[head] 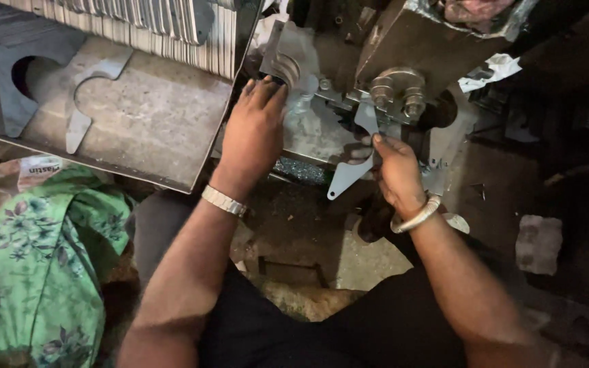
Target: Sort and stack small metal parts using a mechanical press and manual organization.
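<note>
Forearms reach to a grimy steel press (403, 48). Right hand (397, 174) pinches a flat grey metal blank (349, 178) under the die; left hand (253, 133) lies open, flat on a curved plate (291, 65) just left.

Dim overall: the right side sinks into near-black shadow. Soft light from the upper left brightens the flat grey metal tray (151, 116). Focus is slightly soft, without glare.
</note>
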